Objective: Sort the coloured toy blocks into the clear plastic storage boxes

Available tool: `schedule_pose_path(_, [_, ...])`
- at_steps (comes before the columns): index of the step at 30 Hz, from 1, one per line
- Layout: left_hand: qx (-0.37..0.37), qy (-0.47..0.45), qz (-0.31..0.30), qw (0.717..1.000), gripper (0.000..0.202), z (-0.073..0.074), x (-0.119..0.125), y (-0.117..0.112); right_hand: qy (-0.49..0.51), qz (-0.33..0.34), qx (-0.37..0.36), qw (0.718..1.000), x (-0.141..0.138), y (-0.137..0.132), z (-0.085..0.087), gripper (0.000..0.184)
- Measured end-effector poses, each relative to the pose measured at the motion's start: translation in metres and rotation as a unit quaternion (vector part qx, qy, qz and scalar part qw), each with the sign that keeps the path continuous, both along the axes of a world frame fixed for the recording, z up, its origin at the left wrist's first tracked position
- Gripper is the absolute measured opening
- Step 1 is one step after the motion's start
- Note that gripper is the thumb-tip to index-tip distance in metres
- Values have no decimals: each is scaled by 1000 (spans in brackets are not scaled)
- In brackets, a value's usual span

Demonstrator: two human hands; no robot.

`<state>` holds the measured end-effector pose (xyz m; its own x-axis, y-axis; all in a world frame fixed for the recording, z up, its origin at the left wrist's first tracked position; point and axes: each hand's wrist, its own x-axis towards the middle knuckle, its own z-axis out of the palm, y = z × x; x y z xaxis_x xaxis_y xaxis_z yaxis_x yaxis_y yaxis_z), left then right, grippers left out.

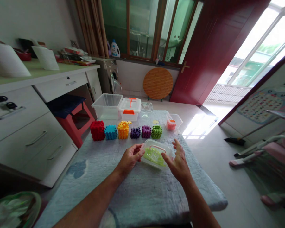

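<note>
A small clear plastic box with a lid and pale pink handle stands on the cloth-covered table, light green pieces showing through it. My left hand grips its left end, thumb at the pink latch. At its right side, my right hand is open, fingers spread and thumb over the lid's edge; whether the thumb touches cannot be made out. Behind the box runs a row of foam-like puzzle cubes: red, blue, yellow, dark purple, purple and green.
Beyond the cubes stand a large open clear bin, a lidded box with orange latches and a clear lid. An open box with orange-pink pieces sits at the table's far right. A red stool stands left.
</note>
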<state>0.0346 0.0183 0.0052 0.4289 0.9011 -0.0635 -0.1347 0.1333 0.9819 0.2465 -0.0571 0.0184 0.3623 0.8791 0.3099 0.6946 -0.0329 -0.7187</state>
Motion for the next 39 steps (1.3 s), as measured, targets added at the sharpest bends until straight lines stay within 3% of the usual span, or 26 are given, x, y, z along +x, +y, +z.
schedule_pose_path(4, [26,25,12,999,48,-3,2,-2,132,31,-120,983,2,-21,-13,91])
schedule_pose_path(10, [139,97,75,983,41,-3,4,-8,158,-4,-51,986,-21,-23,-30,80])
schedule_pose_path(16, [211,170,91,958,37,-1,5,-12,112,-17,-31,993,-37,-21,-39,77])
schedule_pose_path(27, [224,172,111,953,35,3,8,-14,71,21,-22,997,-35,-16,-33,77])
schedule_pose_path(31, [193,134,89,968,37,3,4,-11,153,43,-27,987,-22,-16,-27,86])
schedule_pose_path(33, [164,126,72,976,39,3,2,-10,224,23,-18,974,-10,-14,-23,86])
schedule_pose_path(36, [121,117,58,984,43,0,-1,-6,294,-30,-24,955,9,-8,-18,70])
schedule_pose_path(39, [87,84,70,990,47,-4,-2,-2,317,-6,-73,946,17,-1,-16,56])
